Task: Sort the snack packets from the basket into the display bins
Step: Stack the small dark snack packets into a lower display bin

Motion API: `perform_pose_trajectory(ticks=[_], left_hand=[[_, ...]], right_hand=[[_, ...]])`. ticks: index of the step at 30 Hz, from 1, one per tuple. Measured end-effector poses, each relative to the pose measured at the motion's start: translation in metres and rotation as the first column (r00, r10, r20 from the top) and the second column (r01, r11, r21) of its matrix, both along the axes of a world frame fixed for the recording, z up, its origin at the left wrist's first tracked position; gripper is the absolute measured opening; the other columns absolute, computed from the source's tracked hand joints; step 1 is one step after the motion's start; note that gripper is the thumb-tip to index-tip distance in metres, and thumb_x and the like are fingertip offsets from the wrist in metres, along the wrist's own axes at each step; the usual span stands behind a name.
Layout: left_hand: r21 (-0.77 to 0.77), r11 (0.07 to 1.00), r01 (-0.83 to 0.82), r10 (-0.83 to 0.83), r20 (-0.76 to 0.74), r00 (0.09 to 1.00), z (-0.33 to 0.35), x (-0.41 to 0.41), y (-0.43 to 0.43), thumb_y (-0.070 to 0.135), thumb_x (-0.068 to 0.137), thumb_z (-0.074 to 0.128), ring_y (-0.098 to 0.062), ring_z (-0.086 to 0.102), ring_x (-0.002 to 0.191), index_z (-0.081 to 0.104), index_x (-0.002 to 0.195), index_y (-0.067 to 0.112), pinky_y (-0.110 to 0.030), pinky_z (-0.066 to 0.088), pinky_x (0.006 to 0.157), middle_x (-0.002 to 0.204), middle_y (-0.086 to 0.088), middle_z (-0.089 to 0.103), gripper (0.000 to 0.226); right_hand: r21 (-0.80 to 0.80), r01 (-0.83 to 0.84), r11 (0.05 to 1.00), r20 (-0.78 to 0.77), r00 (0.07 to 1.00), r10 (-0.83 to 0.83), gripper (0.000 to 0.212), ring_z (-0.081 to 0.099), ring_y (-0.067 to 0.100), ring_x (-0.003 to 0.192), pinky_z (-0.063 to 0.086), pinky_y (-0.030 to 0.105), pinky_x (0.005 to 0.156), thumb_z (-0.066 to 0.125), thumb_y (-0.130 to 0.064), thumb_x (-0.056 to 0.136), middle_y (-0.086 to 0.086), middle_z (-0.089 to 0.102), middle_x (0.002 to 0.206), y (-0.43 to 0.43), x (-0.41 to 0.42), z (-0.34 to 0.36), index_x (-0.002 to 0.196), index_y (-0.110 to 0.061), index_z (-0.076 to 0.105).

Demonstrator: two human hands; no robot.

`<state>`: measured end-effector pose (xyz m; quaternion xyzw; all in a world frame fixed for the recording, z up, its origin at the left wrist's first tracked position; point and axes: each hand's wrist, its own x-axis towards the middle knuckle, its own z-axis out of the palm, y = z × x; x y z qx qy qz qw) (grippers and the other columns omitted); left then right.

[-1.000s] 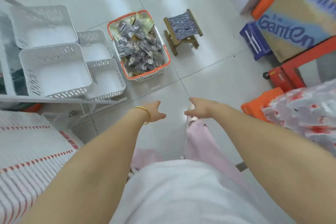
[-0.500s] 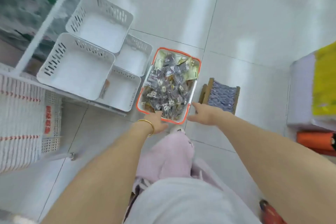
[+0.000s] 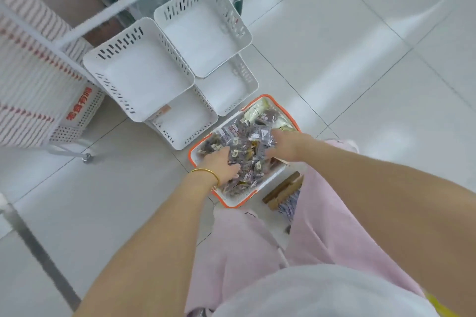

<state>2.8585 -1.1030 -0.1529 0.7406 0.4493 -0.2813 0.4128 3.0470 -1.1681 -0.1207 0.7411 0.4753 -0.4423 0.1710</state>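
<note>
A white basket with an orange rim sits on the floor in front of my knees, full of small dark snack packets, with a few pale green ones at its far end. My left hand, a gold bangle on its wrist, is down in the near left of the pile with its fingertips buried among packets. My right hand lies on the packets at the right side, fingers stretched toward the middle. Left of the basket stand white slotted display bins: two upper and two lower.
The bins sit on a white wheeled rack with a slanted rail. A red-striped white crate is at far left. A small wooden folding stool lies under my right leg. Bare white floor tiles extend right of the basket.
I have come down close over the basket. Both hands moved from its near edge into the packet pile. The stool now lies under my right leg.
</note>
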Motion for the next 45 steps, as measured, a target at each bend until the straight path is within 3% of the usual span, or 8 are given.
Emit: perform_pose_trajectory(ticks=[9,12,18,22,30,37,41,45], left_hand=[[0.148,0.908,-0.393,0.401,-0.028,0.916,-0.154,0.09,-0.002,0.035,0.09,0.049,-0.028,0.056,0.098,0.038,0.134,0.016,-0.04,0.049,0.087,0.113,-0.011,0.06,0.049],[0.242,0.889,-0.389,0.414,-0.06,0.908,-0.217,0.105,-0.002,0.036,0.091,0.048,-0.029,0.048,0.119,0.037,0.136,0.015,-0.042,0.044,0.098,0.132,-0.012,0.051,0.051],[0.494,0.805,-0.33,0.398,-0.036,0.917,-0.344,0.09,0.024,0.042,0.099,0.032,-0.022,0.001,0.146,0.01,0.15,0.015,-0.034,0.002,0.117,0.158,-0.006,0.003,0.062],[0.592,0.715,-0.372,0.413,0.072,0.908,-0.398,0.08,0.025,0.043,0.098,0.031,-0.023,0.005,0.145,0.016,0.149,0.015,-0.036,0.005,0.118,0.158,-0.008,0.009,0.06],[0.675,0.561,-0.479,0.38,0.304,0.874,-0.43,0.072,0.024,0.041,0.097,0.038,-0.022,0.013,0.143,0.029,0.146,0.017,-0.034,0.009,0.117,0.155,-0.007,0.02,0.055],[0.662,0.51,-0.549,0.368,0.409,0.835,-0.394,0.067,-0.003,0.029,0.099,0.036,-0.026,0.026,0.138,0.041,0.139,0.01,-0.035,0.017,0.113,0.147,-0.014,0.036,0.044],[0.689,0.508,-0.517,0.348,0.385,0.855,-0.398,0.055,-0.014,0.027,0.098,0.038,-0.029,0.048,0.115,0.059,0.119,0.012,-0.041,0.036,0.101,0.12,-0.009,0.059,0.034],[0.7,0.528,-0.481,0.371,0.319,0.872,-0.412,0.049,-0.006,0.04,0.089,0.039,-0.027,0.049,0.105,0.064,0.104,0.023,-0.044,0.039,0.094,0.106,-0.003,0.061,0.033]], right_hand=[[0.093,-0.425,0.9,-0.022,0.903,0.429,0.061,0.053,0.031,0.116,0.047,0.041,0.09,0.043,-0.052,0.092,0.009,0.049,0.137,0.06,0.087,-0.176,0.142,-0.02,0.028],[0.135,-0.49,0.861,-0.028,0.867,0.497,0.06,0.042,0.032,0.126,0.044,0.045,0.091,0.041,-0.048,0.094,0.01,0.041,0.14,0.074,0.103,-0.243,0.143,-0.019,0.025],[0.399,-0.615,0.68,0.104,0.768,0.633,0.066,0.011,0.03,0.144,0.021,0.052,0.114,0.036,-0.052,0.094,0.006,0.013,0.157,0.115,0.091,-0.382,0.149,-0.023,0.014],[0.526,-0.639,0.561,0.187,0.73,0.657,0.069,0.017,0.028,0.142,0.021,0.051,0.113,0.035,-0.057,0.092,0.004,0.022,0.155,0.119,0.077,-0.437,0.149,-0.024,0.015],[0.67,-0.601,0.437,0.249,0.735,0.63,0.064,0.037,0.03,0.131,0.035,0.045,0.105,0.042,-0.051,0.093,0.006,0.039,0.145,0.127,0.066,-0.472,0.147,-0.022,0.024],[0.687,-0.546,0.479,0.228,0.788,0.572,0.055,0.034,0.031,0.133,0.034,0.047,0.106,0.038,-0.038,0.097,0.009,0.038,0.147,0.101,0.069,-0.45,0.148,-0.022,0.022],[0.702,-0.523,0.483,0.218,0.804,0.554,0.052,0.038,0.033,0.129,0.036,0.047,0.101,0.039,-0.028,0.097,0.011,0.041,0.143,0.1,0.068,-0.447,0.146,-0.021,0.024],[0.66,-0.552,0.51,0.235,0.796,0.558,0.057,0.041,0.033,0.127,0.038,0.044,0.098,0.046,-0.024,0.094,0.011,0.044,0.141,0.113,0.065,-0.453,0.146,-0.02,0.024]])
